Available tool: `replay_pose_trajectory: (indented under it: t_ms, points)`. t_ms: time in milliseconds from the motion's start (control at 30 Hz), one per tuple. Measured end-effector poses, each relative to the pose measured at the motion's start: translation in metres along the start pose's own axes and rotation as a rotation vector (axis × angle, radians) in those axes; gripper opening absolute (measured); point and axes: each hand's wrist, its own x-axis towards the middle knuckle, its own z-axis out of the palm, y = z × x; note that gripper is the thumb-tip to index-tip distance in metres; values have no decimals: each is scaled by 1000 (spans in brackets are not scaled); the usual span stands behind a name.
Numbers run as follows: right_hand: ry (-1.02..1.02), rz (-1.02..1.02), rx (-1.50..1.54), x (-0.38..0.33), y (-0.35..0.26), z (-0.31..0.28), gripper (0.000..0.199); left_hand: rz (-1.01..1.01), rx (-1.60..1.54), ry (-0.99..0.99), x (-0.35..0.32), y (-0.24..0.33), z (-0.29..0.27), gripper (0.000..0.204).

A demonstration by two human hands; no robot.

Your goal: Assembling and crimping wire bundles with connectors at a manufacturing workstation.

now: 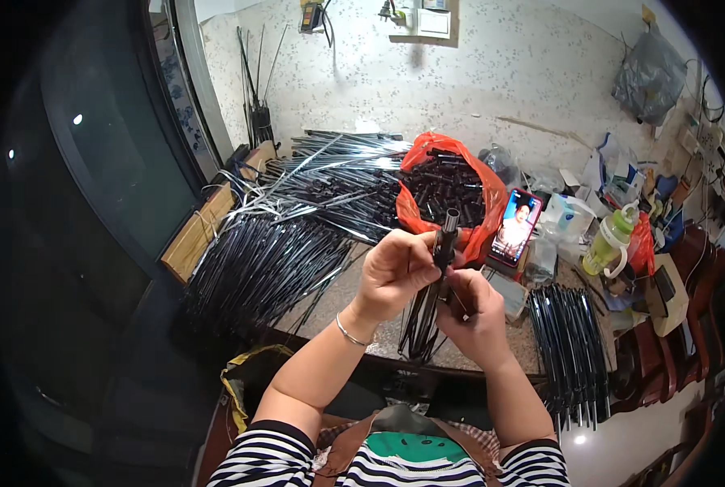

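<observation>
Over the table's front part, my left hand [391,280] is closed around a black tube [450,223] with a ridged open top, held upright. Thin black ribs [418,329] hang below it, like those of an umbrella frame. Just to the right, my right hand [476,321] is closed with its fingertips at the lower part of the tube, where the ribs meet it. What exactly its fingers pinch is partly hidden. Behind the hands, an orange-red plastic bag [496,191] stands open, filled with short black tubular parts [444,187].
Loose black ribs [261,264] and shiny metal rods [338,158] lie heaped at left. A black rib bundle [569,341] overhangs the table's right front edge. Right of the bag are a lit phone [517,227] and a green bottle [610,239]. A wooden board [200,231] edges the left side.
</observation>
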Motion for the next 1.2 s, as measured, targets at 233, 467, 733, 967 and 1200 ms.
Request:
replay_pose_trajectory:
  t_ms: [233,467,733,967,1200]
  points:
    - [61,145,355,-4,10,14,21,4,234,153,-10,5,-12,52]
    - [13,-12,247,-4,8,7,19,-52,515,-177,-13,21,-24,40]
    - [56,-371,-355,-11,-10,8,27,67,897,19,-39,13,-7,28]
    - [154,-62,227,-16,2,-21,37,754,1120,-32,-37,52,24,31]
    - [-72,-91,391,-10,3,-30,28,-27,622,-125,-26,13,14,8]
